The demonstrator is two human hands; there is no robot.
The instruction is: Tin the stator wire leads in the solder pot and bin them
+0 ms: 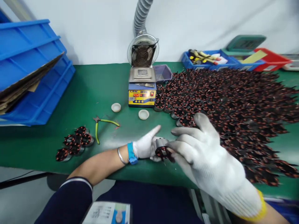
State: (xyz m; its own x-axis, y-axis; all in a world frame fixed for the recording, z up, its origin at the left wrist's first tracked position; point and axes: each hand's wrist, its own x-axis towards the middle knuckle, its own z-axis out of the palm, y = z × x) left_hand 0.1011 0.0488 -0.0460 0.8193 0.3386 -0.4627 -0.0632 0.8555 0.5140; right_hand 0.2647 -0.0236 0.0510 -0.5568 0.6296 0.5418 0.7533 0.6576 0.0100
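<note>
A motor stator [161,147], a silver ring with copper windings and black insulation, is held low over the front part of the green table. My left hand [146,145], in a white glove with a blue wrist strap, is closed round its left side. From the right, the bent fingers of my white-gloved right hand [196,147] pinch the stator's edge, with one digit raised away. Part of the stator is hidden by these fingers. Side cutters [97,124] with green handles lie spread on the table, left of my hands. Several stators [76,143] sit together at the left.
A large mass of stators [238,99] covers the right side of the green table [93,81]. A blue-and-yellow solder pot [142,94] with a fan stands at the back. Two small white dishes [143,114] lie before it. Blue crates [30,71] stand at left; a tool bin [203,59] behind.
</note>
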